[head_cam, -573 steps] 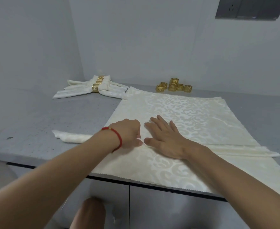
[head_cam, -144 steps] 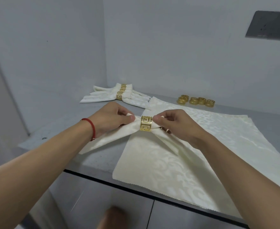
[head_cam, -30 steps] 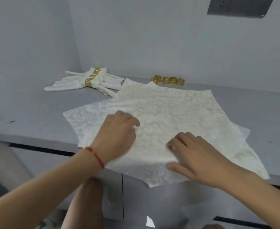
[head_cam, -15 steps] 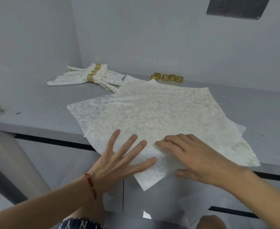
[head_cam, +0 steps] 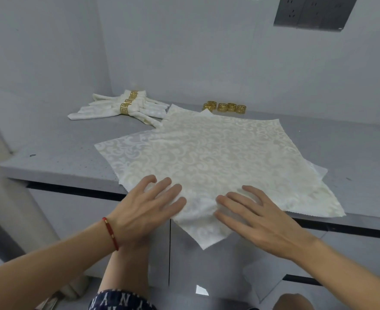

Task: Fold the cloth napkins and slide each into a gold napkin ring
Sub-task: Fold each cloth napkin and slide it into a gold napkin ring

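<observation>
Four loose rings [head_cam: 224, 107]; both hands' fingers [head_cam: 162, 193] spread on the top napkin [head_cam: 207, 157].

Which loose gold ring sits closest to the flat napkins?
The leftmost ring of the row by the back wall: it sits beside the napkins' far corner, the other three farther right.

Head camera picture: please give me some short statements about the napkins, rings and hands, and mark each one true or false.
1. Both hands lie flat on the top napkin. True: left hand and right hand press its near corner.
2. The loose gold rings sit at the counter's front edge. False: they stand at the back, near the wall.
3. The finished napkins wear gold rings. True.
4. The top napkin is already folded. False: it lies spread open.
5. The near corner of the napkin hangs over the counter edge. True.
</observation>
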A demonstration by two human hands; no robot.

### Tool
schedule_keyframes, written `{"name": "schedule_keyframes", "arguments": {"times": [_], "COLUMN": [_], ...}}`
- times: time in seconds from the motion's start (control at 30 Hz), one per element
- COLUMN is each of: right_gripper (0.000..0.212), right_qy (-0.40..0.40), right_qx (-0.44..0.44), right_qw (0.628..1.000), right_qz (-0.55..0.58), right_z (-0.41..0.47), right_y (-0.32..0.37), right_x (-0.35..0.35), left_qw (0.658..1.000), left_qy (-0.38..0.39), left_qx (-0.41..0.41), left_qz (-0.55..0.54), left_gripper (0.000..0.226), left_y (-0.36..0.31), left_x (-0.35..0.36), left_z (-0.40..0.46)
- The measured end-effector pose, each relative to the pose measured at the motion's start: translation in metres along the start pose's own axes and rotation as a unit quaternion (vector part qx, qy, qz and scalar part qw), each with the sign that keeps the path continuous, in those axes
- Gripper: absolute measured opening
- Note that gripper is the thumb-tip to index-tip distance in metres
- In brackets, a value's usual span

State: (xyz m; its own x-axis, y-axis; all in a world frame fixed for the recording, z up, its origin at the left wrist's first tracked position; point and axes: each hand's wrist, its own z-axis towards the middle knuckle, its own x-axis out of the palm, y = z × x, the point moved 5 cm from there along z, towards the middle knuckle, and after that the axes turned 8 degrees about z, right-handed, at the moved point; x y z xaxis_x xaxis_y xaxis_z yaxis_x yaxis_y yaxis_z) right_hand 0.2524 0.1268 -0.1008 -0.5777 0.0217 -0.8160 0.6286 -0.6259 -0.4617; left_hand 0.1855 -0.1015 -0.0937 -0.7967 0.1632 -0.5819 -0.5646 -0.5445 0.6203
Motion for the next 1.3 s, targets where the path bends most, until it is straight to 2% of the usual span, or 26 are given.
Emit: {"name": "schedule_keyframes", "arguments": {"times": [0.13,0.23,0.33,0.4,0.5,0.57,0.63,0.73,0.83,0.93,1.03,1.13,1.23,1.3], "right_gripper": [0.023,0.019,0.011,0.027,0.044,0.048,0.049,0.045,0.038,0.007,0.026,0.040,0.038,0.036], "right_qy": [-0.109,-0.148,-0.124,-0.112,-0.068,-0.005,0.035,0.055,0.061,0.100,0.154,0.154,0.117,0.157], "right_qx": [0.060,0.168,0.299,0.346,0.401,0.418,0.432,0.460,0.495,0.522,0.518,0.464,0.401,0.382], "right_qw": [0.988,0.950,0.889,0.848,0.759,0.735,0.735,0.755,0.788,0.816,0.828,0.871,0.902,0.890], "right_qz": [0.091,0.220,0.323,0.384,0.508,0.534,0.522,0.464,0.362,0.227,0.152,0.057,0.110,0.195], "right_z": [0.000,0.008,0.019,0.024,0.031,0.037,0.048,0.078,0.105,0.121,0.133,0.143,0.148,0.148], "right_y": [-0.004,-0.015,-0.030,-0.039,-0.057,-0.074,-0.098,-0.148,-0.202,-0.233,-0.243,-0.240,-0.228,-0.218], "right_x": [-0.015,-0.032,-0.043,-0.048,-0.048,-0.043,-0.033,-0.003,0.050,0.093,0.117,0.127,0.137,0.150], "left_qw": [0.991,0.942,0.864,0.846,0.822,0.806,0.806,0.815,0.846,0.854,0.863,0.872,0.876,0.876], "left_qy": [-0.015,-0.006,0.040,0.060,0.129,0.186,0.216,0.269,0.324,0.365,0.382,0.369,0.363,0.356], "left_qx": [-0.084,-0.185,-0.282,-0.300,-0.295,-0.306,-0.326,-0.345,-0.324,-0.327,-0.308,-0.303,-0.304,-0.308], "left_qz": [-0.108,-0.281,-0.415,-0.436,-0.470,-0.472,-0.444,-0.380,-0.272,-0.174,-0.124,-0.104,-0.095,-0.103], "left_gripper": [0.019,0.018,0.015,0.016,0.035,0.043,0.045,0.042,0.036,0.028,0.023,0.026,0.021,0.017], "left_y": [0.022,0.043,0.058,0.063,0.067,0.073,0.090,0.123,0.143,0.151,0.152,0.150,0.149,0.151], "left_x": [-0.014,-0.022,-0.020,-0.023,-0.023,-0.014,0.006,0.062,0.129,0.181,0.214,0.229,0.235,0.235], "left_z": [0.001,0.004,0.008,0.011,0.014,0.019,0.035,0.070,0.106,0.130,0.140,0.142,0.143,0.144]}}
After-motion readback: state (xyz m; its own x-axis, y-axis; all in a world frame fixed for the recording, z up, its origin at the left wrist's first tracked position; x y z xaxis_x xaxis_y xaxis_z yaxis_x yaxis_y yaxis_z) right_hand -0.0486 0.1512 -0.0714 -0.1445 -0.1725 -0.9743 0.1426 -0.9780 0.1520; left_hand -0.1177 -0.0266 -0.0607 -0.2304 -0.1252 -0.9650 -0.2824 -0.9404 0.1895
